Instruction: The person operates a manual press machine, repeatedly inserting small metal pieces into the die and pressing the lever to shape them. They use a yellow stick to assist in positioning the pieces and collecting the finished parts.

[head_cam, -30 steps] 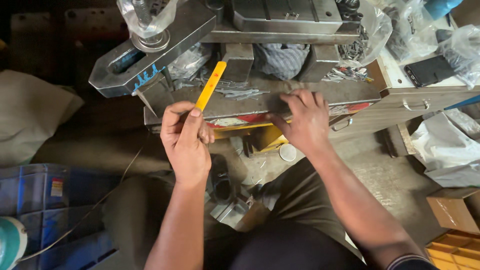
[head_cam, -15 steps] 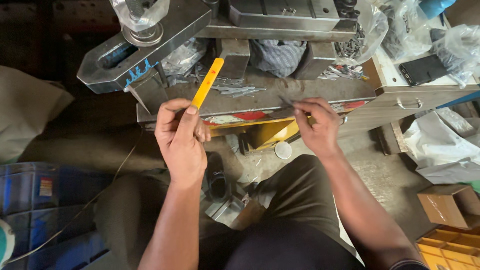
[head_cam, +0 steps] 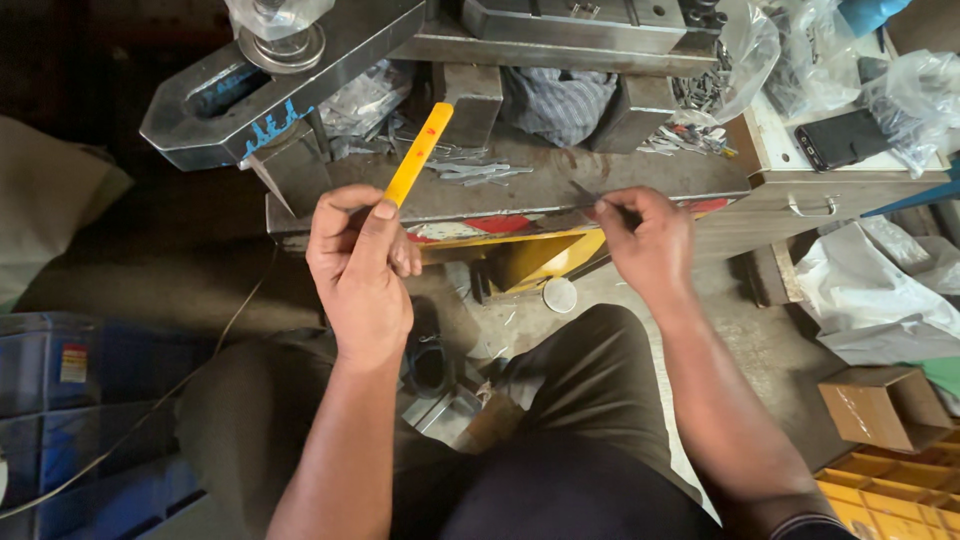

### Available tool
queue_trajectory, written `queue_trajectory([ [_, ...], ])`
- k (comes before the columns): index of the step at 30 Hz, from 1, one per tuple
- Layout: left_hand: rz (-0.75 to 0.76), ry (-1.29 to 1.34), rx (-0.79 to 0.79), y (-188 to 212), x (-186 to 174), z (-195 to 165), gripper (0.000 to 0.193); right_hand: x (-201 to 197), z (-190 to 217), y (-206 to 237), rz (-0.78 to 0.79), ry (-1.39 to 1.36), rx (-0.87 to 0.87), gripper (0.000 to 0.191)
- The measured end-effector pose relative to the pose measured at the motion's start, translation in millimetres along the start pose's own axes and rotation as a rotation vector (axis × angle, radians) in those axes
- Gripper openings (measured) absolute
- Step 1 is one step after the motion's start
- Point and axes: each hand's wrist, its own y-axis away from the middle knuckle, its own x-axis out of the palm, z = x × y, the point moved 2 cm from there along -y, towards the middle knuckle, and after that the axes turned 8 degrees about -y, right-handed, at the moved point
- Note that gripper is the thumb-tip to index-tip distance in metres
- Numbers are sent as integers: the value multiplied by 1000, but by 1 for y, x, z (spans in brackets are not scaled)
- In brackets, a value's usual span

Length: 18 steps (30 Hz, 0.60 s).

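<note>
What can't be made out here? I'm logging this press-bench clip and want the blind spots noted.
- Head view: the lower end of the flat yellow plastic stick is hidden inside the left hand.
- The thin dark metal strip pinched by the right hand is too small and too covered by fingertips to identify.
- The grey steel press is cut off by the top edge.
</note>
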Motion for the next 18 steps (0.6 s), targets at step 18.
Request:
queue_trajectory([
  [18,-23,24,-27,-4,-3,18,4,-12,71,-60,-33,-287,-179,13],
])
